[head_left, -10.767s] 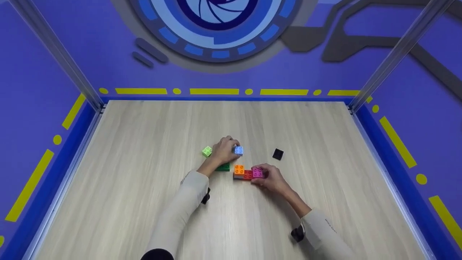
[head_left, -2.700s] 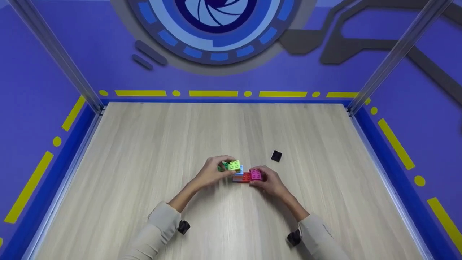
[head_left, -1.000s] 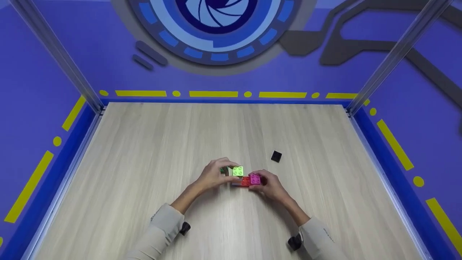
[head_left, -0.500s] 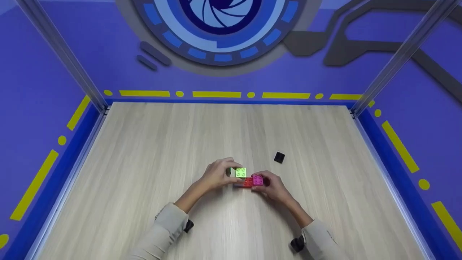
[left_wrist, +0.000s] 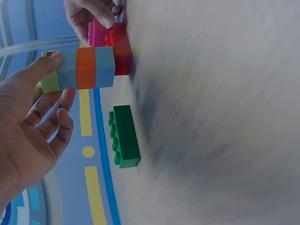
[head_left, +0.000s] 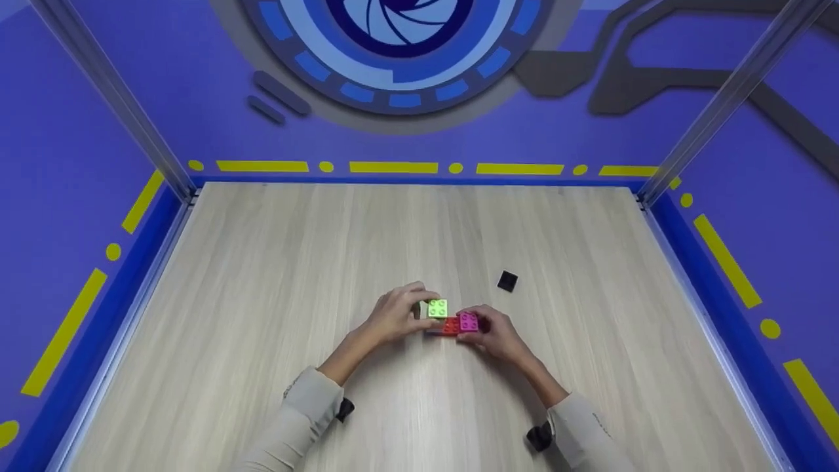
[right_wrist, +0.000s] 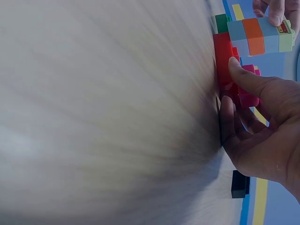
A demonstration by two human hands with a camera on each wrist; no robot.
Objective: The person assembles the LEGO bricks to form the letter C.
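Pinching a lime brick [head_left: 438,309] between thumb and fingers, a person's left hand [head_left: 396,316] works atop a small tower on one end of a red brick [left_wrist: 123,51]. Below the lime sit an upper blue brick [left_wrist: 68,69], an orange brick [left_wrist: 86,68] and a lower blue brick [left_wrist: 104,67]. At the red brick's other end, the right hand [head_left: 497,333] has thumb and fingers clamped around a pink brick [head_left: 468,322]. On the wooden table [head_left: 314,242], a green brick [left_wrist: 126,137] lies near the tower's left, while a black brick [head_left: 507,281] rests beyond the right hand.
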